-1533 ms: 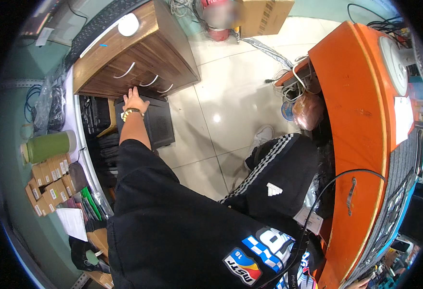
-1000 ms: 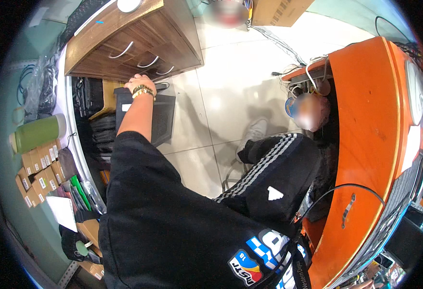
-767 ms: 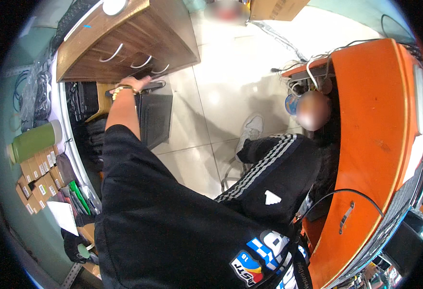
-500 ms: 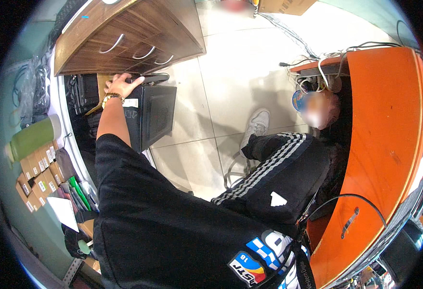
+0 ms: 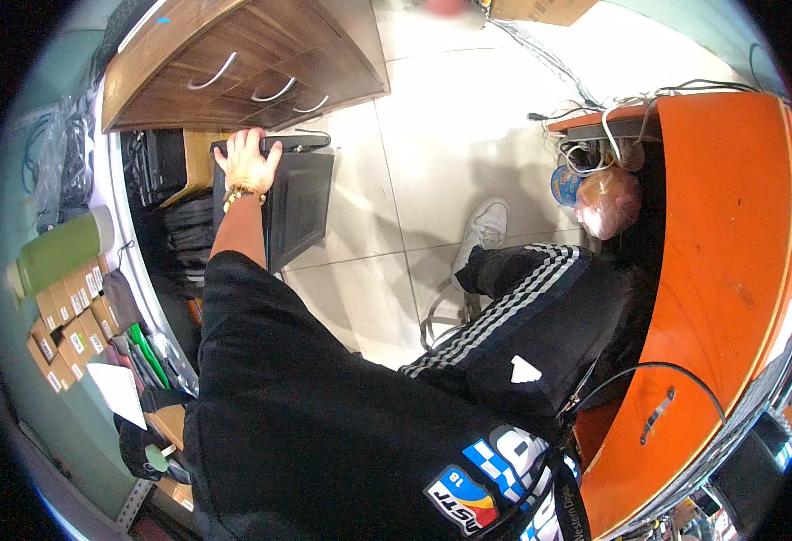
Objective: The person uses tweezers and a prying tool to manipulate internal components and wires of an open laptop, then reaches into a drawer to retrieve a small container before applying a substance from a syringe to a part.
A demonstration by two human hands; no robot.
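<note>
My left hand reaches to the upper left, with a beaded bracelet at its wrist. Its fingers are spread and bent over the edge of a black flat device, just below the wooden drawers; the fingertips are partly hidden. Directly under the hand and forearm stands a black computer case with a recessed panel on its side. To its left a yellowish cardboard piece sticks up among dark items. My right hand is out of sight.
A wooden drawer cabinet overhangs the spot. On the right stands an orange desk with cables and a pinkish plastic-wrapped bundle beside it. Small brown boxes and a green bottle line the left.
My left hand has moved right, away from the cardboard piece, along the black flat device. More of the dark items left of the computer case now shows.
</note>
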